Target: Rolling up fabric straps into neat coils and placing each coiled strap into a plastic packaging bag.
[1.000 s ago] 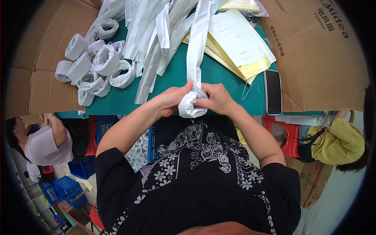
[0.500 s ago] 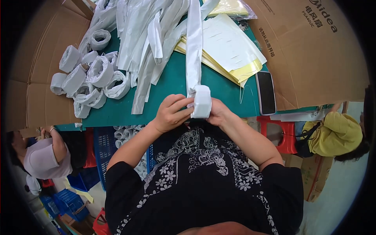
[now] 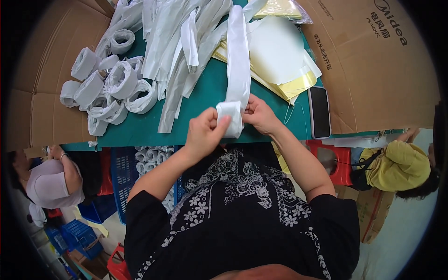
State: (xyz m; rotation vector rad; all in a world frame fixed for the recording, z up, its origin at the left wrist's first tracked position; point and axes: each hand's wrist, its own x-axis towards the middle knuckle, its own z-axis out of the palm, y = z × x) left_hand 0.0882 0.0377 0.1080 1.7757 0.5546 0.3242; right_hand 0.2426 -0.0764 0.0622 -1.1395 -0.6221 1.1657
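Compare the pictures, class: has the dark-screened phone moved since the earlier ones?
No. The phone keeps its place by the front edge of the green table; both shift together in the view.

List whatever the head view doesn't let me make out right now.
In the head view:
- White roll: its far side, hidden by its own front.
- Left hand: some fingertips, hidden behind the roll.
- White strips: some far ends, cut off by the upper edge.
- Top sheet: any marks, lost in blur.
- Blue basket: partly covered by the left forearm.
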